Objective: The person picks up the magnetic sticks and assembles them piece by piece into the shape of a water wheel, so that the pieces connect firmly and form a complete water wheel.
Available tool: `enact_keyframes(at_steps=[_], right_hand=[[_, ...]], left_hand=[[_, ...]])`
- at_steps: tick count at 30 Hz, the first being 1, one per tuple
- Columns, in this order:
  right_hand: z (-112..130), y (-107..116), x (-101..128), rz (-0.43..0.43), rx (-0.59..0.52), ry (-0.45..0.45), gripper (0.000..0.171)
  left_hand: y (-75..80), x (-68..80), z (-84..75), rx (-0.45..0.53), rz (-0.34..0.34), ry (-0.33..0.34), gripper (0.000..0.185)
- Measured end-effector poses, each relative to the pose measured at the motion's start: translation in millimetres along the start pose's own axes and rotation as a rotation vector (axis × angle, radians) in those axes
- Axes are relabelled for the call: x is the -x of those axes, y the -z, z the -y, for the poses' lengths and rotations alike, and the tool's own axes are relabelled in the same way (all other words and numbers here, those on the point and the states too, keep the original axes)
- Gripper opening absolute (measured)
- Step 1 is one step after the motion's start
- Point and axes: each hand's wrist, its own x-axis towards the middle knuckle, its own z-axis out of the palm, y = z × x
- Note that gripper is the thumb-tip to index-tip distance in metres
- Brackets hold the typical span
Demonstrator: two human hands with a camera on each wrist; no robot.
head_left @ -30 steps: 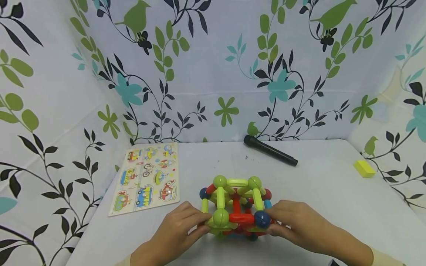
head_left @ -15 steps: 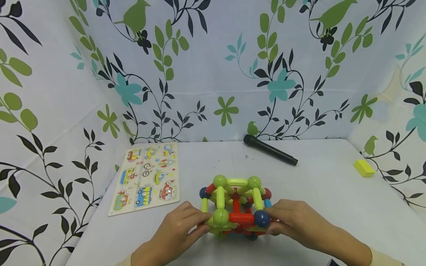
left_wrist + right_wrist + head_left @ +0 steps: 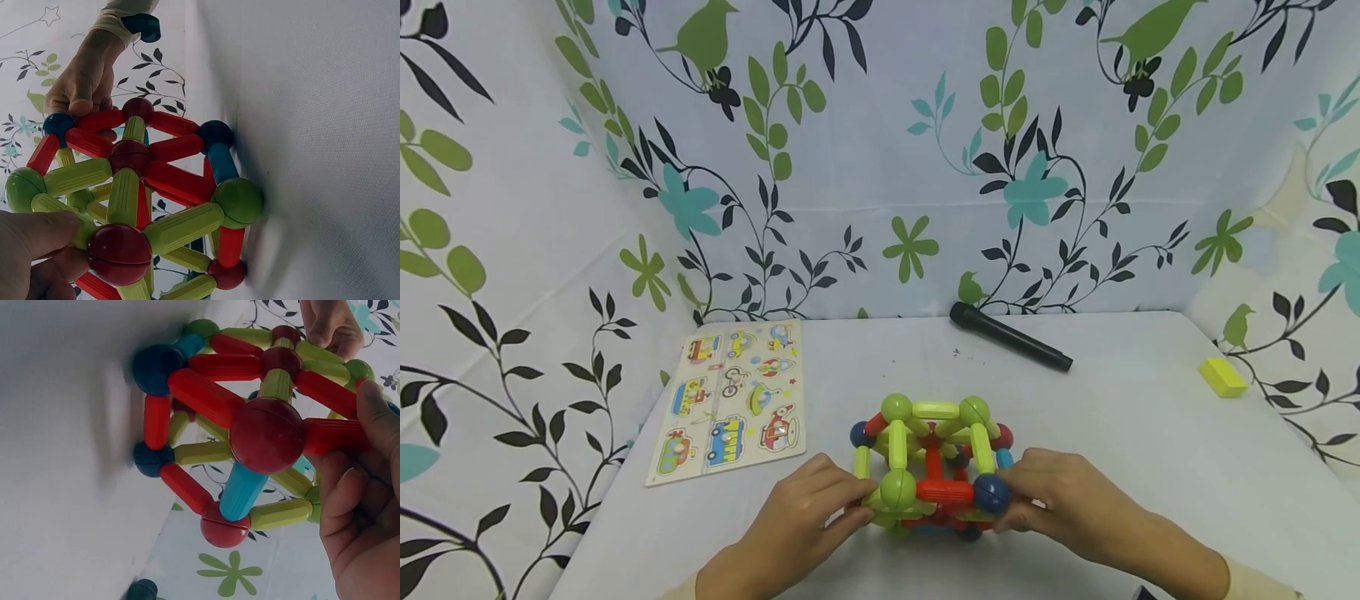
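A magnetic ball-and-rod structure (image 3: 946, 492) in red, yellow-green and blue stands on the white table, built as a cage of linked sticks and balls. At its left side my left hand (image 3: 805, 510) pinches a yellow-green rod, seen close in the left wrist view beside a dark red ball (image 3: 119, 253). My right hand (image 3: 1067, 498) grips the opposite side, near the dark blue ball (image 3: 991, 494). In the right wrist view its thumb and fingers pinch a red rod (image 3: 334, 436) that joins a large red ball (image 3: 267, 435). The structure's underside is mostly hidden in the head view.
A wooden picture puzzle board (image 3: 730, 400) with vehicles lies to the left. Farther back rests a black microphone (image 3: 1011, 337). A yellow block (image 3: 1222, 377) sits near the right edge. Patterned cloth (image 3: 880, 150) hangs behind and on both sides.
My right hand's fingers and wrist have shifted slightly on the right side. The structure and my left hand stay in the same place.
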Motion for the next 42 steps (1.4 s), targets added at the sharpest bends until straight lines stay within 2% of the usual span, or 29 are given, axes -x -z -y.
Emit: enact_keyframes(at_steps=[9, 15, 27, 32, 38, 40, 42], right_hand=[[1.6, -6.0, 3.1, -0.059, -0.004, -0.036, 0.026], [4.5, -9.0, 4.9, -0.089, 0.011, -0.047, 0.021], [2.0, -6.1, 10.0, -0.036, 0.024, -0.071, 0.020], [-4.1, -6.8, 18.4, -0.030, 0.047, -0.083, 0.026], [-11.0, -7.2, 29.8, -0.008, 0.079, -0.167, 0.024], [-12.6, -7.1, 32.1, 0.009, 0.073, -0.206, 0.024], [-13.9, -6.6, 33.6, 0.036, 0.041, -0.257, 0.025]], left_hand=[[-0.7, -0.1, 0.2, -0.003, -0.011, -0.011, 0.031], [-2.1, 1.0, 0.0, 0.004, -0.012, -0.007, 0.032], [-1.3, 2.5, 1.4, 0.003, -0.005, 0.004, 0.032], [-0.8, 6.0, 3.5, -0.012, 0.007, 0.048, 0.032], [1.5, 10.9, 7.0, -0.038, 0.026, 0.109, 0.031], [2.1, 12.1, 8.1, -0.027, 0.056, 0.146, 0.032], [2.8, 12.9, 8.2, 0.018, 0.106, 0.226, 0.033]])
